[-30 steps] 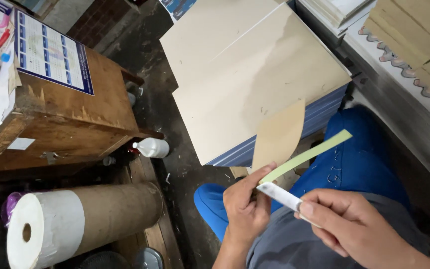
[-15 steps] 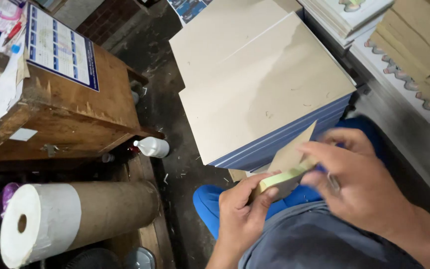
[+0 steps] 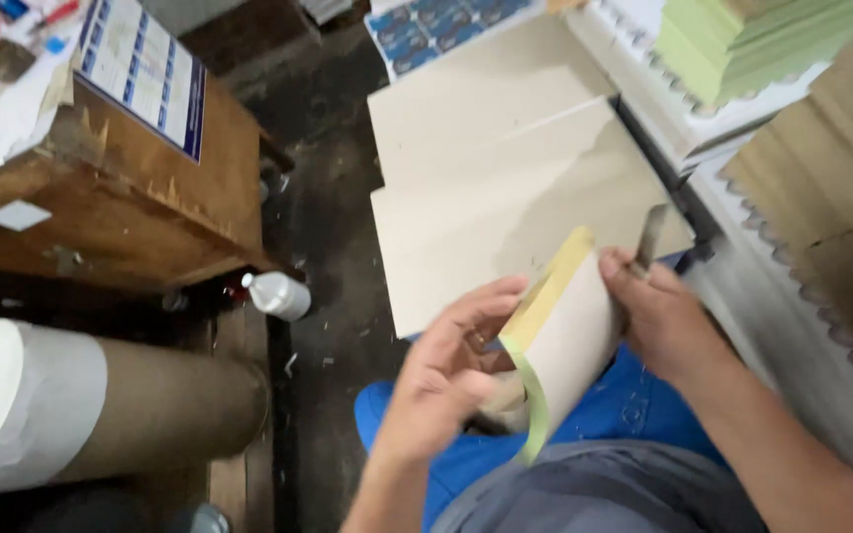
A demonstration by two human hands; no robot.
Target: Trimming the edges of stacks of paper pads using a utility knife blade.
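Head view shows two bare hands low in the middle of the frame, over blue trousers. Left hand (image 3: 451,370) has its fingers spread open and flat against a tan card piece (image 3: 575,341) with a pale green strip (image 3: 535,410) along its edge. Right hand (image 3: 659,316) is just right of the card, fingers closed on its upper right edge and on a thin grey tool (image 3: 650,235). Card's long side runs from lower left to upper right, between both hands. Big tan boards (image 3: 486,188) lie above, a paper roll (image 3: 81,405) at lower left.
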